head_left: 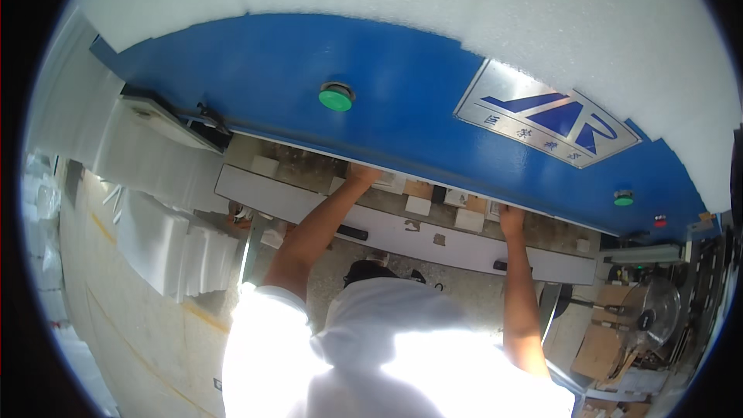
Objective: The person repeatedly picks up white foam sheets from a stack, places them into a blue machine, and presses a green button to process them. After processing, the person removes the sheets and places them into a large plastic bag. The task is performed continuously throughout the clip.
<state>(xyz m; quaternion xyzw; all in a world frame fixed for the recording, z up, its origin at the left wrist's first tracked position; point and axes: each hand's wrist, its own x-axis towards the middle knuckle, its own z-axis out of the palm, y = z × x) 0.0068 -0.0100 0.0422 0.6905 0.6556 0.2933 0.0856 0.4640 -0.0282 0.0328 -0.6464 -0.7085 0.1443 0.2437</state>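
Both my arms reach forward under the lower edge of a blue machine panel (255, 70). My left hand (364, 174) is at that edge, beside small pale blocks, its fingers hidden by the panel. Farther right, my right hand (510, 220) is likewise partly covered, and its grip does not show. Between the hands lie several small white blocks, among them one block (418, 205) near the middle and a larger block (470, 220) close to my right hand. A long white board (395, 226) with black handles runs below them, under my forearms.
The panel carries a green button (337, 97), another green button (624, 198), a red button (659, 220) and a metal plate (546, 112). Stacked white foam sheets (166, 244) stand at left. A fan (654, 313) and cardboard boxes (600, 352) are at right.
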